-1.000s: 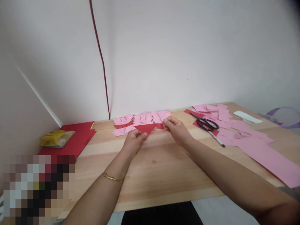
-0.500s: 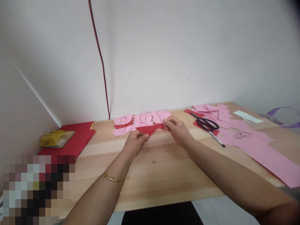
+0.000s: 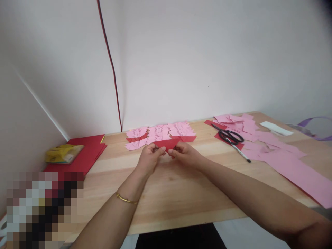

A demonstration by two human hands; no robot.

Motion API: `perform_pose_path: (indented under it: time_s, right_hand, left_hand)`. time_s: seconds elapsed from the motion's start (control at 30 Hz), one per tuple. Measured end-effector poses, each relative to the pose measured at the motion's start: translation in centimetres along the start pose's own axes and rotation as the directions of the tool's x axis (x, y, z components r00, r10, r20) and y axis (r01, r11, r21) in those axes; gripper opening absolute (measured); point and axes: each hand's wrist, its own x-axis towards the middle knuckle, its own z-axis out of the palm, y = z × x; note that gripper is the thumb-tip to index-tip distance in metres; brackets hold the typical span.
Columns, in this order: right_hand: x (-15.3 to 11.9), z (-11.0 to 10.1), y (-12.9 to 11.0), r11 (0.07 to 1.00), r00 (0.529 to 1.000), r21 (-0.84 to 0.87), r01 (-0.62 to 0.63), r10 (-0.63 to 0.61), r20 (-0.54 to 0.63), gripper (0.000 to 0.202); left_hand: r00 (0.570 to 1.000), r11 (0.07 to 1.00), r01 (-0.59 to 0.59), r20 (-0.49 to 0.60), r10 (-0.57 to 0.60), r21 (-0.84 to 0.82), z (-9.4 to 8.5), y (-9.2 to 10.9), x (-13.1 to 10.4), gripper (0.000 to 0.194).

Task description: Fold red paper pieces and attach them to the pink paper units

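Observation:
A folded piece of red paper [image 3: 166, 143], shaped roughly like a triangle with its long edge up, is held above the wooden table [image 3: 166, 193]. My left hand [image 3: 150, 157] pinches its left side, the thumb in front. On the other side my right hand [image 3: 185, 154] grips it low, its thumb close to the left thumb. Just behind the hands lie rows of folded pink papers [image 3: 158, 133], with another red folded piece [image 3: 185, 138] at their right front and one more red piece [image 3: 137, 139] among those on the left.
Black scissors [image 3: 230, 136] and a pen [image 3: 241, 153] lie to the right, beside scattered pink paper pieces [image 3: 282, 145] and a long pink sheet [image 3: 298, 173]. Red sheets [image 3: 90, 152] with a yellow packet [image 3: 63, 154] are at the left. A wall [image 3: 181, 62] stands behind.
My right hand has moved left and down from the far upper right, and now grips the folded red paper beside my left hand. The left hand has barely moved.

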Motion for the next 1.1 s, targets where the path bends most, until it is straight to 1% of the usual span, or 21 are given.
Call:
perform_pose_path:
  time_s: [0.1, 0.17, 0.23, 0.3, 0.4, 0.47, 0.53, 0.57, 0.6, 0.67, 0.73, 0.8, 0.87, 0.93, 1.03, 1.1]
  right_hand:
    - [0.0, 0.0, 0.0, 1.000, 0.999, 0.005, 0.029, -0.030, 0.028, 0.026]
    - [-0.1, -0.1, -0.1, 1.000, 0.999, 0.011, 0.025, -0.025, 0.025, 0.025]
    - [-0.2, -0.1, -0.1, 1.000, 1.000, 0.003, 0.002, -0.002, 0.016, 0.026]
    - [-0.2, -0.3, -0.1, 0.999, 0.999, -0.006, -0.033, 0.033, 0.003, 0.028]
    - [-0.1, -0.5, 0.0, 0.996, 0.996, -0.001, -0.091, 0.091, -0.025, 0.030]
    - [0.0, -0.6, 0.0, 0.992, 0.991, 0.004, -0.123, 0.123, -0.059, 0.031]
    - [0.1, -0.5, 0.0, 0.992, 0.989, 0.003, -0.126, 0.126, -0.074, 0.031]
    - [0.1, -0.4, 0.0, 0.993, 0.991, 0.002, -0.116, 0.115, -0.071, 0.031]
    - [0.1, -0.3, 0.0, 0.995, 0.993, 0.003, -0.099, 0.099, -0.059, 0.030]
    - [0.1, -0.2, 0.1, 0.998, 0.998, 0.019, -0.061, 0.062, -0.030, 0.028]
    - [0.1, -0.3, 0.2, 0.998, 0.998, 0.051, -0.044, 0.046, -0.037, 0.026]
    - [0.1, -0.6, 0.2, 0.996, 0.994, 0.069, -0.050, 0.056, -0.095, 0.026]
    - [0.2, -1.1, 0.1, 0.996, 0.981, 0.057, -0.064, 0.074, -0.179, 0.027]
    - [0.2, -1.5, 0.0, 0.997, 0.968, 0.035, -0.062, 0.069, -0.241, 0.028]
    - [0.2, -1.8, -0.1, 0.999, 0.963, 0.028, -0.037, 0.043, -0.267, 0.028]
    - [0.2, -1.7, -0.2, 0.999, 0.966, 0.029, -0.025, 0.032, -0.255, 0.027]
  left_hand:
    - [1.000, 1.000, -0.005, -0.017, 0.005, -0.006, 0.1, 0.3, 0.0, 0.020]
    - [0.998, 0.998, -0.049, -0.041, 0.047, -0.041, -0.1, 0.7, 0.1, 0.020]
    - [0.993, 0.991, -0.100, -0.071, 0.094, -0.093, -0.5, 1.2, 0.3, 0.019]
    - [0.987, 0.978, -0.127, -0.116, 0.109, -0.163, -1.1, 1.8, 0.6, 0.018]
    - [0.980, 0.957, -0.130, -0.180, 0.085, -0.258, -1.8, 2.3, 1.1, 0.022]
    - [0.978, 0.955, -0.128, -0.196, 0.076, -0.267, -1.8, 2.2, 1.1, 0.025]
    - [0.985, 0.973, -0.099, -0.157, 0.066, -0.208, -1.3, 1.9, 0.9, 0.027]
    - [0.992, 0.987, -0.076, -0.108, 0.060, -0.144, -0.9, 1.6, 0.7, 0.026]
    - [0.998, 0.997, -0.048, -0.039, 0.046, -0.055, -0.6, 1.4, 0.4, 0.026]
    - [0.997, 0.988, -0.048, 0.060, 0.039, 0.149, -0.1, 1.0, -0.1, 0.023]
    - [0.994, 0.944, -0.088, 0.090, 0.063, 0.318, 0.0, 1.0, -0.4, 0.022]
    - [0.993, 0.907, -0.114, 0.082, 0.088, 0.406, -0.2, 1.1, -0.5, 0.021]
    - [0.993, 0.902, -0.111, 0.076, 0.087, 0.417, -0.4, 1.2, -0.3, 0.021]
    - [0.994, 0.921, -0.099, 0.071, 0.077, 0.377, -0.6, 1.2, -0.1, 0.022]
    - [0.992, 0.961, -0.097, 0.102, 0.072, 0.259, -0.6, 0.9, 0.0, 0.019]
    - [0.988, 0.980, -0.080, 0.147, 0.053, 0.185, -0.4, 0.8, 0.0, 0.024]
